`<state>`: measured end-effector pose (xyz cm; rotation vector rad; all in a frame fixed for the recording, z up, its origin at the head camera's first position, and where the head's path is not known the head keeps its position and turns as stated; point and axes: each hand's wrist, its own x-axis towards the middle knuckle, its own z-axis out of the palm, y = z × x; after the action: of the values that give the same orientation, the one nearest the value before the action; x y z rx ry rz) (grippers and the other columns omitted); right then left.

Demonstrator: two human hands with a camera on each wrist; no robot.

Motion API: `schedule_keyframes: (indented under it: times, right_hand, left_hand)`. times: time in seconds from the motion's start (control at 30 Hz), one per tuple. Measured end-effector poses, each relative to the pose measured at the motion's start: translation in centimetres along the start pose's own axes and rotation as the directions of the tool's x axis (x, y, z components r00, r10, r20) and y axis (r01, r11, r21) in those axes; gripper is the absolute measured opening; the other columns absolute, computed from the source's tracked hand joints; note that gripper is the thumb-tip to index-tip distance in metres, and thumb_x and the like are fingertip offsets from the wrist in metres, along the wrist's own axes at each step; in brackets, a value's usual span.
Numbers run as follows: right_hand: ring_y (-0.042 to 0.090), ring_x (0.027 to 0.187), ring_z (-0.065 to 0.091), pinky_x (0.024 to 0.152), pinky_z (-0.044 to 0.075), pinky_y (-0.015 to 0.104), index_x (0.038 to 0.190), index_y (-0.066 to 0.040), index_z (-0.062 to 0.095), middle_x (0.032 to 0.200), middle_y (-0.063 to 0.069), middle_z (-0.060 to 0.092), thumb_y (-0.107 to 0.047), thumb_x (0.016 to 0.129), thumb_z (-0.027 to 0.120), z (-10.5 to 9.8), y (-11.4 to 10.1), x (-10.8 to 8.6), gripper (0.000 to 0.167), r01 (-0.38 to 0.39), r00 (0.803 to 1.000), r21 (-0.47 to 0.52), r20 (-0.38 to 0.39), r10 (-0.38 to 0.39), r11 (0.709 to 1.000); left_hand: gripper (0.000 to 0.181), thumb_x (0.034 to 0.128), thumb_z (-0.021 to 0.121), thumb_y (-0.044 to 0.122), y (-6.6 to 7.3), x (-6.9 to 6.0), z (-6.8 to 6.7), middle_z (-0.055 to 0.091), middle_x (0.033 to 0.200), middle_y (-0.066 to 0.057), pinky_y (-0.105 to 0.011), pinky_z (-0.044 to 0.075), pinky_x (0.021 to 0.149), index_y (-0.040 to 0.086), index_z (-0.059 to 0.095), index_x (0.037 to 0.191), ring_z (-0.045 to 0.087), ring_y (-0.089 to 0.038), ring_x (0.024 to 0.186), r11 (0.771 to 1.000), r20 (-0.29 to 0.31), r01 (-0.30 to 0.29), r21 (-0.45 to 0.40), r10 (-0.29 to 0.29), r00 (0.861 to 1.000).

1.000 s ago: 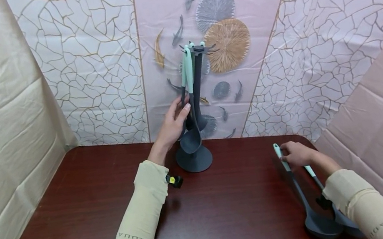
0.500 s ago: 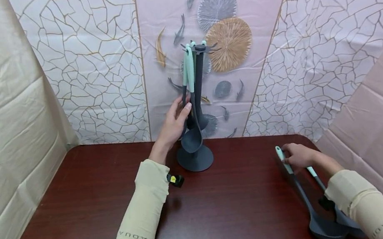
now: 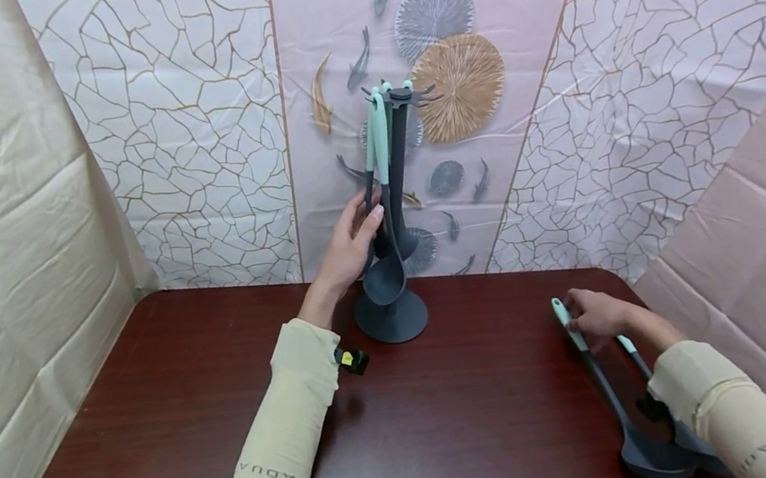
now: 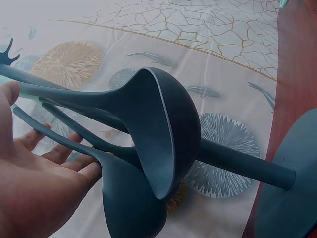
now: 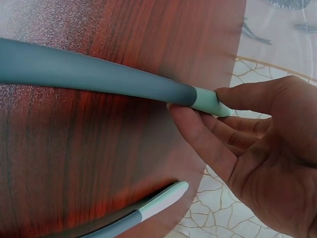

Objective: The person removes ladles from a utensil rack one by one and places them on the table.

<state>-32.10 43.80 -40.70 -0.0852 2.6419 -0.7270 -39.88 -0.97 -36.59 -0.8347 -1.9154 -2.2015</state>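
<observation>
A dark grey utensil stand holds several hanging utensils with mint handles. My left hand is among them, its loosely extended fingers behind the neck of a cooking spoon and its thumb by the shaft of a ladle. The ladle's bowl hangs in front of the stand's post. At the right, my right hand pinches the mint handle of a ladle-like utensil between thumb and fingers. Its handle end tilts up; its wide dark head is low at the table. A second mint-handled utensil lies beside it, partly hidden by the right arm.
The brown wooden table has rounded back corners. A patterned cloth backdrop hangs close behind the stand, and pale cloth walls flank both sides. Empty hooks stick out at the right of the stand's top.
The right hand and the handle end it pinches have dropped slightly toward the table. My left hand stays at the hanging utensils. The whole head view has shifted a little.
</observation>
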Motion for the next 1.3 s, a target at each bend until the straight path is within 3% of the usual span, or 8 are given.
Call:
schedule_keyframes:
  times: [0.27, 0.67, 1.3]
  right_hand:
    - [0.029, 0.081, 0.068, 0.064, 0.064, 0.047, 0.137, 0.016, 0.041, 0.119, 0.033, 0.057, 0.002, 0.102, 0.059, 0.4, 0.0, 0.1, 0.042, -0.008, 1.0, 0.022, 0.005, 0.008, 1.0]
    - [0.028, 0.076, 0.069, 0.064, 0.064, 0.048, 0.137, 0.012, 0.041, 0.115, 0.028, 0.057, 0.0, 0.103, 0.059, 1.2, 0.4, 0.3, 0.041, -0.088, 0.996, 0.029, 0.027, 0.088, 0.996]
    - [0.029, 0.075, 0.068, 0.062, 0.064, 0.046, 0.132, 0.012, 0.043, 0.115, 0.028, 0.057, 0.003, 0.101, 0.061, 1.5, 0.8, 0.6, 0.038, -0.08, 0.996, 0.033, 0.026, 0.08, 0.996]
  left_hand:
    - [0.061, 0.1132, 0.053, 0.032, 0.1, -0.1, 0.0, 0.042, 0.166, -0.011, -0.046, 0.036, 0.122, 0.008, 0.034, 0.165, 0.042, -0.024, 0.151, 1.0, -0.003, -0.009, 0.012, 0.009, 1.0]
    - [0.059, 0.1136, 0.052, 0.031, 0.0, -0.1, 0.1, 0.043, 0.165, -0.007, -0.043, 0.037, 0.122, 0.01, 0.035, 0.165, 0.043, -0.022, 0.15, 1.0, -0.002, -0.001, 0.03, 0.001, 1.0]
    - [0.058, 0.1139, 0.051, 0.03, -0.1, -0.1, 0.1, 0.042, 0.165, -0.01, -0.045, 0.034, 0.123, 0.007, 0.035, 0.165, 0.04, -0.025, 0.153, 1.0, 0.002, -0.016, 0.019, 0.016, 1.0]
